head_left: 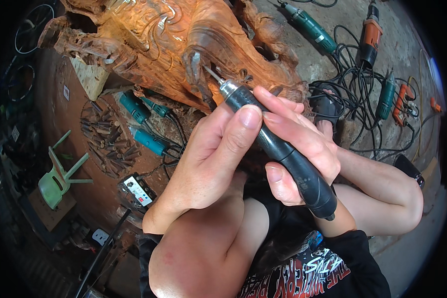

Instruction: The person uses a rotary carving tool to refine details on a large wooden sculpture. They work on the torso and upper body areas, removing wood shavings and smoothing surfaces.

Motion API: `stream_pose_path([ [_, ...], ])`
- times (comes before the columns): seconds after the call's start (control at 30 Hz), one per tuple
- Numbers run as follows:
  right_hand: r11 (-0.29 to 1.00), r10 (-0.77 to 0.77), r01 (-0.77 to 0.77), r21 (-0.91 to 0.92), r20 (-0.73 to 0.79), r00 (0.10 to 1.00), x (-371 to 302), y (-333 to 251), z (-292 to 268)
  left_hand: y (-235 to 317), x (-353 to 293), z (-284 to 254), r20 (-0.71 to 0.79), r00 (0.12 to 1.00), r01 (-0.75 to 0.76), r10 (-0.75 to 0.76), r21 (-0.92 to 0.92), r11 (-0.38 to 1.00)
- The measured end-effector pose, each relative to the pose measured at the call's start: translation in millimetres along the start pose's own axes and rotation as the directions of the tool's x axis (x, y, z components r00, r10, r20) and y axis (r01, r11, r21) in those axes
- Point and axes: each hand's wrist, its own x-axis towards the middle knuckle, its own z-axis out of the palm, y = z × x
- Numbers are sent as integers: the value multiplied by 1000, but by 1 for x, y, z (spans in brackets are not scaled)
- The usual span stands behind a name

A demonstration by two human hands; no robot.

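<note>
1. The black rotary handpiece [277,148] is held aslant in front of the body, its long axis run from the butt end at lower right to the steel bit [213,74] at upper left.
2. By the right hand [305,136] the barrel is gripped along its middle and rear, with the fingers laid over the upper side and the thumb set against the lower side.
3. By the left hand [214,151] the front of the barrel is clasped: the thumb is pressed on top, just behind the silver collet [228,89], while most of the fingers are hidden beneath.
4. The left hand is thus placed nearer to the bit, and the right hand nearer to the butt.
5. Just beyond both hands the carved wooden sculpture [169,64] is laid out, ahead and to the left. The bit is aimed at a dark, curved fold in it; whether wood is touched by the tip cannot be told.
6. Farther off on the left, a teal power tool [149,141] and a heap of short brown rods [107,141] are seen on the floor, with a pale green chair [54,184] past them.
7. At far upper right, a green grinder [310,29] is laid among tangled black cables [346,74].
</note>
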Motion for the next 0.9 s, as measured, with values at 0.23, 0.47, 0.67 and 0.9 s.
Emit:
stream_pose_path([
  [0.23, 1000, 11, -11, -12, 26, 1000, 0, -1, -4, 2, -1, 1, -20, 1000, 20, -20, 3, 1000],
  [0.47, 1000, -6, 6, 28, 2, 1000, -4, 3, -1, -3, -1, -5, 14, 1000, -27, 27, -15, 1000],
  [0.67, 999, 11, -12, 43, 29, 1000, -4, 2, -1, 5, -3, 5, -57, 994, 89, -89, -13, 996],
  [0.9, 999, 17, -18, 46, 26, 1000, -2, 1, -3, -2, -2, 2, -47, 997, 52, -53, -24, 998],
])
